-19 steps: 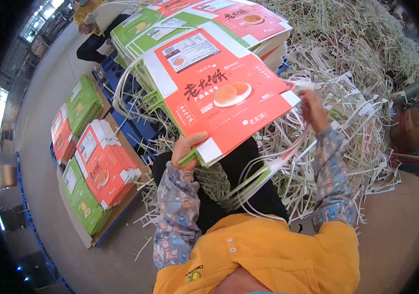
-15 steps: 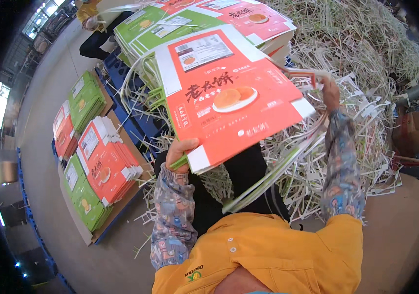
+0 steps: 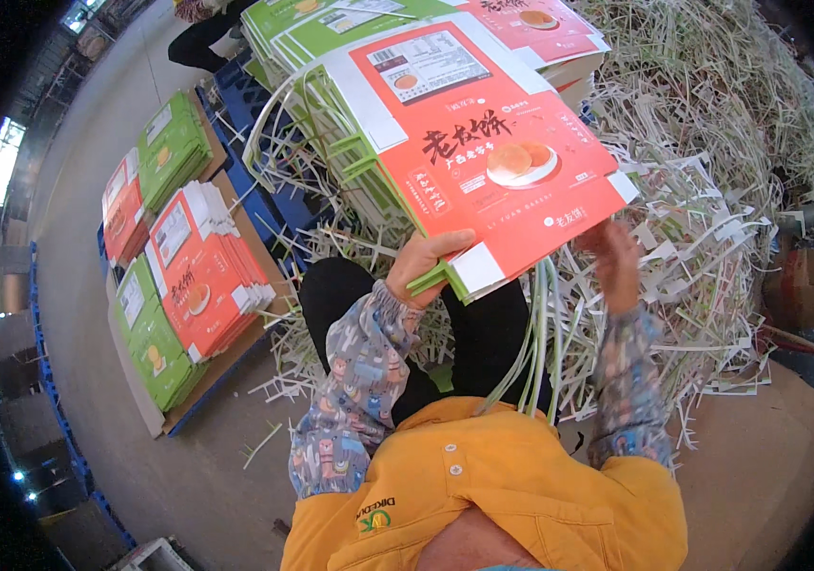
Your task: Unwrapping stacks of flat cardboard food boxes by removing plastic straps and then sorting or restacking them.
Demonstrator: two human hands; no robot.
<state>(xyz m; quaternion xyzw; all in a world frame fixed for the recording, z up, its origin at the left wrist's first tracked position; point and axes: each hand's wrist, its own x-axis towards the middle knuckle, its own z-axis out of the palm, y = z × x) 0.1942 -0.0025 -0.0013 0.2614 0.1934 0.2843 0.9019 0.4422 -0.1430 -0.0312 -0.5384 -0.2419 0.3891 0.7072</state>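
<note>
The red carton blank (image 3: pixel 497 162) is smooth, faintly glossy cardboard. The heaped strips (image 3: pixel 711 114) look matt paper, the patterned sleeves (image 3: pixel 361 376) cloth

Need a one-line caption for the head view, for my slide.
Left hand grips a red-topped stack of printed card; right hand, blurred, near its edge; paper strips heaped at right.

On the red carton (image 3: pixel 511 190) stand large dark characters (image 3: pixel 469 136), smaller white characters (image 3: pixel 568 222) and a pale label (image 3: pixel 435 67) with a barcode (image 3: pixel 388 60). On the yellow shirt (image 3: pixel 497 462) there are dark letters (image 3: pixel 378 506) beside a green logo (image 3: pixel 375 520).
</note>
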